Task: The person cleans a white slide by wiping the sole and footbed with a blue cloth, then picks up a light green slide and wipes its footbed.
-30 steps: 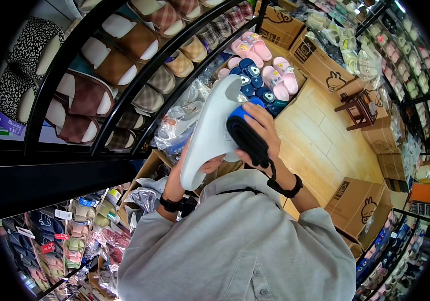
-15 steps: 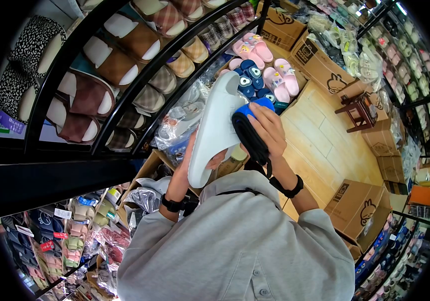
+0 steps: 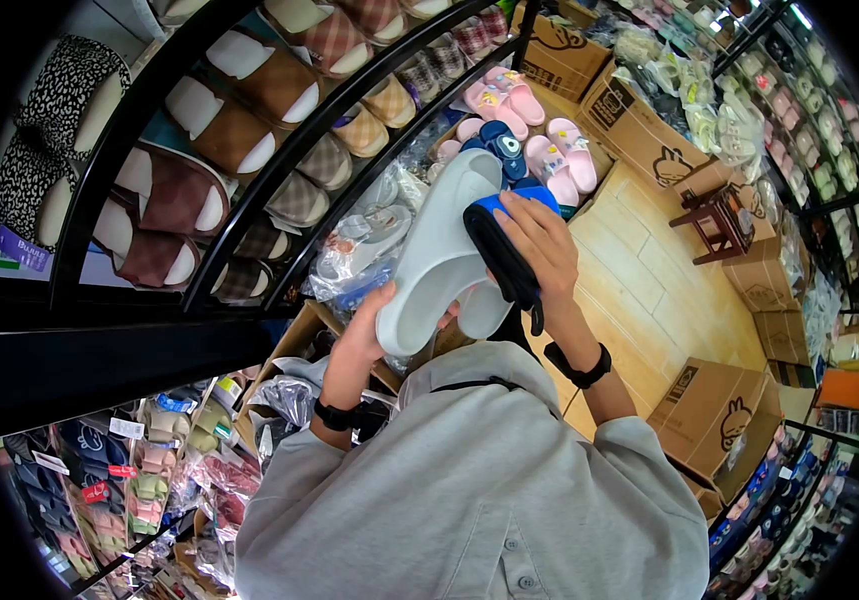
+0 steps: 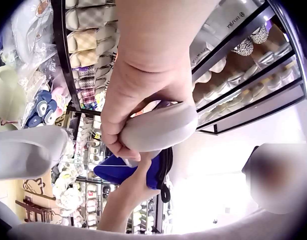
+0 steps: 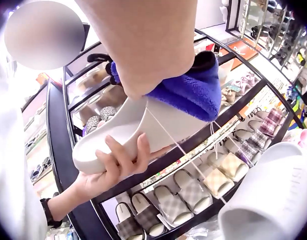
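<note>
Gripping the heel end of a pale grey slipper (image 3: 436,255), the left hand (image 3: 364,335) curls its fingers round the sole and holds it up before the black shoe rack (image 3: 279,150). The right hand (image 3: 539,245) presses a blue cloth (image 3: 501,250) against the slipper's side — fingers wrapped over the cloth.

Left hand (image 4: 143,95) around grey slipper (image 4: 158,131)

Bright shop light, fisheye edges, wrist blur
</note>
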